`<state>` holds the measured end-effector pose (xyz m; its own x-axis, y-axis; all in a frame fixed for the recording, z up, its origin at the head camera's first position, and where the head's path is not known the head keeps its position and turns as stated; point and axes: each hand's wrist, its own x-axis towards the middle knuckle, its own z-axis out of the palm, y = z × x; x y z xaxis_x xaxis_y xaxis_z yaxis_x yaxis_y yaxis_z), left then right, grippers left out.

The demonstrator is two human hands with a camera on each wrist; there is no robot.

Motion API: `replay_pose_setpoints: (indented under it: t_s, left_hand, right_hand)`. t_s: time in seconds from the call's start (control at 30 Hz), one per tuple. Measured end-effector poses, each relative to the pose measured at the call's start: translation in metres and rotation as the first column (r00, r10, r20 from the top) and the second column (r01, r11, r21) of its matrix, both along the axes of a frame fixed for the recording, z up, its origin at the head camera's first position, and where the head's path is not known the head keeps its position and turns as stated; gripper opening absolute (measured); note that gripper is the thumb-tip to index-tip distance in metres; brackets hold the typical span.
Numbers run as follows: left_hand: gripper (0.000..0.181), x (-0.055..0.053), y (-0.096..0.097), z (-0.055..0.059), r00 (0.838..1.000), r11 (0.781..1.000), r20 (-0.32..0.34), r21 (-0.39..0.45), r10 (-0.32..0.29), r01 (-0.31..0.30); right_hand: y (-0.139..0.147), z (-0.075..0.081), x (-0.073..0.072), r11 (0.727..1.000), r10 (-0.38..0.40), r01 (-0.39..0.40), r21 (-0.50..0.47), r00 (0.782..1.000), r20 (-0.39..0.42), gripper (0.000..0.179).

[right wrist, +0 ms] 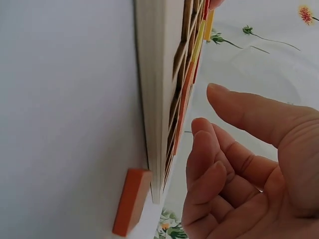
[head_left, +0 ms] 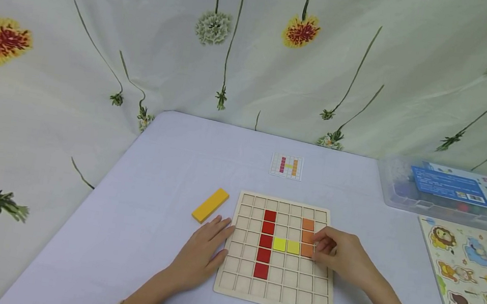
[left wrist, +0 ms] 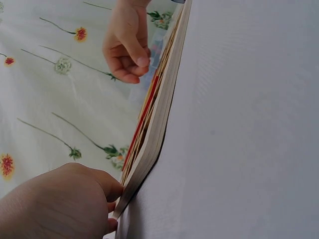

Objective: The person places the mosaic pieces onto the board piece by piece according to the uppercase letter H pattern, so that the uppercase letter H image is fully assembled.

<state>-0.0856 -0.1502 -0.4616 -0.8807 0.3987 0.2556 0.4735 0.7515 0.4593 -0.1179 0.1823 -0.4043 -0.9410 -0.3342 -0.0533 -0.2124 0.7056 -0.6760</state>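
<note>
A square wooden grid board (head_left: 274,299) lies on the table. In its cells stand a column of several red tiles (head_left: 266,241), two yellow tiles (head_left: 286,245) and, to their right, three visible orange tiles (head_left: 307,237). My left hand (head_left: 200,253) rests at the board's left edge with fingers extended. Over the right side of the board is my right hand (head_left: 343,252), its fingertips close to the orange tiles. From the right wrist, its thumb (right wrist: 249,109) and curled fingers show apart, with nothing between them. An orange block (right wrist: 131,201) lies on the table beside the board.
A long yellow-orange block (head_left: 210,205) lies left of the board. Behind it is a small card (head_left: 286,166) printed with a coloured grid pattern. To the right are a clear plastic box (head_left: 484,220) and an animal picture board (head_left: 471,284). Flowered cloth (head_left: 254,71) hangs behind.
</note>
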Motion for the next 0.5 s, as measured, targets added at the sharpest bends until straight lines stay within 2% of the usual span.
replay_pose_setpoints:
  t_s: [0.17,0.3,0.5]
  left_hand:
    - [0.05,0.0,0.001,0.001,1.0,1.0,0.002,0.0,0.0,0.0]
    - [0.05,0.001,0.001,0.002,1.0,1.0,0.009,0.005,0.001,-0.001]
    - [0.05,0.0,0.001,0.001,1.0,1.0,0.019,0.001,0.006,-0.006]
  right_hand:
    - [0.013,0.007,0.004,0.999,-0.043,0.043,-0.009,0.997,-0.068,0.026]
    - [0.027,0.01,0.008,0.996,-0.087,0.09,0.011,0.983,-0.161,0.029]
    - [0.047,0.004,0.015,0.99,-0.14,0.141,-0.012,0.965,-0.22,0.031]
